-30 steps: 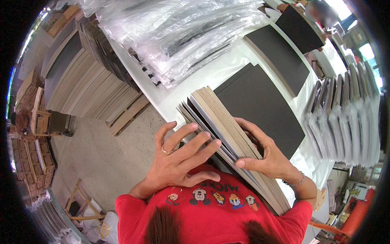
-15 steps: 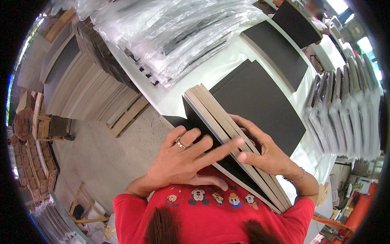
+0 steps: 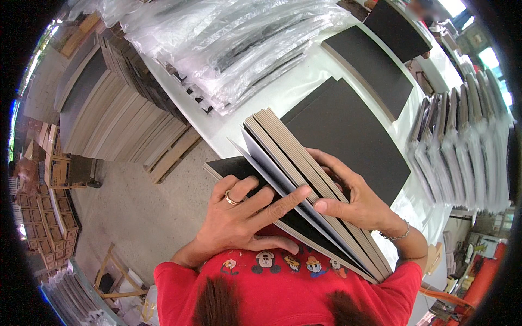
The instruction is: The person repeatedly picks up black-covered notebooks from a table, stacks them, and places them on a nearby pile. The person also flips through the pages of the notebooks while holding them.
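A thick bundle of black-faced boards [image 3: 291, 157] with grey-brown edges leans on edge against my red shirt. My right hand [image 3: 353, 198] grips it from the right, thumb on the edges and fingers round the far side. My left hand [image 3: 242, 214] lies at the bundle's left, its index finger stretched to the edges and its other fingers bent and spread. Beneath those fingers a black board [image 3: 225, 165] is parted from the rest. Pale thin leaves [image 3: 266, 157] stand fanned in the gap. Behind the bundle, large black boards [image 3: 348, 130] lie on the table.
Plastic-wrapped stacks [image 3: 234, 49] cover the table's far left. More wrapped boards [image 3: 457, 146] stand at the right. Another black-topped stack [image 3: 372, 65] lies at the back. On the floor at left, piled boards [image 3: 119, 119] rest on a wooden pallet [image 3: 171, 155].
The gap at the bundle's left side has widened, and pale leaves now show in it. The parted board and my left hand have shifted left. My right hand keeps its grip.
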Available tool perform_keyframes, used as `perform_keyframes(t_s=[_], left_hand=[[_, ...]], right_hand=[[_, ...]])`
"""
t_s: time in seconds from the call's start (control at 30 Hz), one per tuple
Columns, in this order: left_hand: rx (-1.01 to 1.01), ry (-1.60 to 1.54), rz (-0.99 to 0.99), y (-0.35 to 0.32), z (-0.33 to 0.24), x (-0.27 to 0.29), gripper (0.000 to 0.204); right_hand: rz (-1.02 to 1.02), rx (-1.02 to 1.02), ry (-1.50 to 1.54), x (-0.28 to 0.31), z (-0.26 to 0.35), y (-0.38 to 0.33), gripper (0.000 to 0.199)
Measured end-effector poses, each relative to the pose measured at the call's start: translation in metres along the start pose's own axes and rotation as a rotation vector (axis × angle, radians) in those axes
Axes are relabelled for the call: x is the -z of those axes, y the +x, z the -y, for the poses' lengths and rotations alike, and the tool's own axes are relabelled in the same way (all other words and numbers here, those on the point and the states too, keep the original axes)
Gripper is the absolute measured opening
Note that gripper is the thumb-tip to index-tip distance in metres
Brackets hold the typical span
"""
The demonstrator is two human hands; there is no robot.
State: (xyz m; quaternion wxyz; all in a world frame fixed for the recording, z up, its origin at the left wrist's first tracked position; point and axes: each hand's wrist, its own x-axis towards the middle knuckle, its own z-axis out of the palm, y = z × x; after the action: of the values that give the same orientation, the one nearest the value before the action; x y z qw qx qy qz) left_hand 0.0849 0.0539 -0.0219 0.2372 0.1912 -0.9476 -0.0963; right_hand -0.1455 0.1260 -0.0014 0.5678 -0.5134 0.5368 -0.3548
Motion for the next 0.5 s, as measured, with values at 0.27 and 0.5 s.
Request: perform_keyframes(t_s=[0.27,0.5], left_hand=[[0.007,-0.03,0.004,0.0013,-0.0015,0.0072,0.082],[0.011,-0.008,-0.009,-0.0025,-0.0015,0.0032,0.089]], right_hand=[[-0.015,-0.014,-0.029,-0.0006,0.0001,-0.0004,0.079],[-0.02,-0.007,-0.035,-0.0013,0.0011,-0.0002,0.079]])
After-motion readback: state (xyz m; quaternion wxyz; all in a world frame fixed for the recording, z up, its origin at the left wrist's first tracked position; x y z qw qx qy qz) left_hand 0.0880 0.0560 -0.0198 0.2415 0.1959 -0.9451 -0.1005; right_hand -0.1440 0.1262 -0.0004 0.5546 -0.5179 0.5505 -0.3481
